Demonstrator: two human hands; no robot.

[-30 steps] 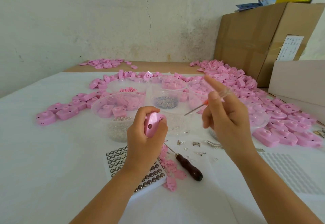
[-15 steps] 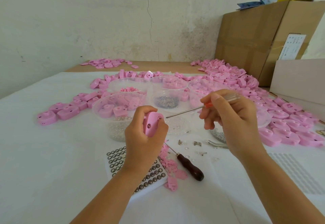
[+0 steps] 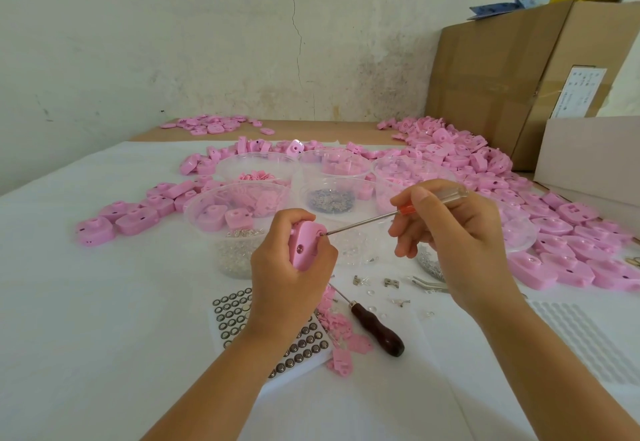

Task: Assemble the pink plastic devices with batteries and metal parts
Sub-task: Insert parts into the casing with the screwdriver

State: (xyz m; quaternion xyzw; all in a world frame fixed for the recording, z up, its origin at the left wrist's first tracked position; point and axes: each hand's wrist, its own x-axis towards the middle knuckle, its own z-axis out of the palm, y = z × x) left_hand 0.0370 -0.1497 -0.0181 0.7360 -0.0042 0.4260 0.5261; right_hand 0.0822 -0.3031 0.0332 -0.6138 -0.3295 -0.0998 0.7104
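Holding a pink device (image 3: 304, 246) up over the tabletop (image 3: 86, 302), the left hand (image 3: 287, 281) has its fingers curled tight around it. The right hand (image 3: 453, 240) pinches a thin screwdriver (image 3: 363, 222) with a clear and orange handle, and its fingers are closed around that handle. The metal tip touches the top edge of the pink device.

Under the left hand lies a sheet of round batteries (image 3: 232, 309). Just beside it lie small pink bits (image 3: 343, 333) and a tool with a dark wooden handle (image 3: 379, 330). A few little metal parts (image 3: 389, 283) lie near it on the white cover. Behind the hands stand clear bowls (image 3: 239, 187) with pink pieces and shiny bits inside. Many more pink devices (image 3: 485, 170) are piled on the right, near a big brown box (image 3: 502, 77).
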